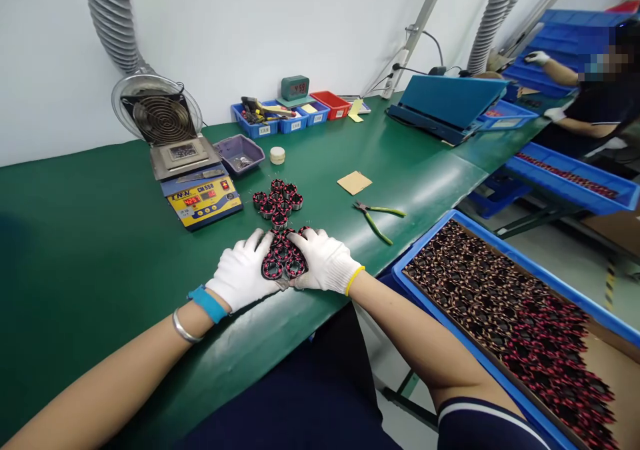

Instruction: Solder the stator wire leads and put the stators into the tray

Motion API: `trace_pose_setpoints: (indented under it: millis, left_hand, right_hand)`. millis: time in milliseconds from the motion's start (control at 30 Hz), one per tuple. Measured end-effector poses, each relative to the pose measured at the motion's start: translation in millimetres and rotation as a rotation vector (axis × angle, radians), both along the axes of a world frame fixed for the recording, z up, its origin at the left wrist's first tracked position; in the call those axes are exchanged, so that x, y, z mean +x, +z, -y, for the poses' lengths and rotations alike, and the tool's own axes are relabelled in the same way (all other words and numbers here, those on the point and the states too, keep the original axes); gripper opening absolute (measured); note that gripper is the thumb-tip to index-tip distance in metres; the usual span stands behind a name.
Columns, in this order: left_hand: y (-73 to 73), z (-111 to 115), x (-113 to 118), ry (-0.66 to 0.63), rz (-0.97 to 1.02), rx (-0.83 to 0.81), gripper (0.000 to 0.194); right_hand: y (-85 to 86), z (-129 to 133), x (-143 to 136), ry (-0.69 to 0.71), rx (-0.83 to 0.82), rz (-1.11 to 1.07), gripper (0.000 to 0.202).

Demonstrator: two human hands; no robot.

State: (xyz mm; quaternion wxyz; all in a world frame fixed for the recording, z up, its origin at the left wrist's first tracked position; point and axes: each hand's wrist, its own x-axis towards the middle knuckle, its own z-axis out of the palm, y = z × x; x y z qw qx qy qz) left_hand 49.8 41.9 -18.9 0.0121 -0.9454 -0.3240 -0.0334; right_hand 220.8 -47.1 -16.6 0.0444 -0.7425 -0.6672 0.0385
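Between my gloved hands is a tight cluster of small ring-shaped motor stators [283,255], black with pink-red parts and dark windings, near the front of the green table. My left hand [243,271], with a blue band at the wrist, is closed around the cluster's left side. From the right, my right hand [326,261], in a white glove with a yellow cuff, presses against the same cluster. The thumbs lie along its top, and some fingers are hidden. Just beyond, several more stators [276,201] stand grouped, thin wire ends sticking up from some.
Green-handled nippers [374,218] lie open at right, near a cardboard square [355,183]. A yellow-blue solder pot [204,201] stands left, beside a purple tray [239,151]. A blue crate [400,271] of stators is at lower right. A co-worker [595,97] sits beyond.
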Motion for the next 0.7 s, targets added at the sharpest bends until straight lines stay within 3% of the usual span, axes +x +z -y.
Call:
trace_pose_setpoints:
  millis: [300,467,700]
  left_hand:
    - [-0.9,-14,6,-0.172,0.045,-0.048,0.084]
    - [-6.3,-10,5,-0.196,0.086,0.001,0.083]
    - [-2.3,-12,6,-0.219,-0.037,0.003,0.069]
  right_hand:
    - [0.4,-3,3,0.032,0.012,0.013,0.089]
    - [3.3,-3,1,0.017,-0.003,0.021,0.087]
    - [4.7,-11,3,0.039,-0.041,0.026,0.091]
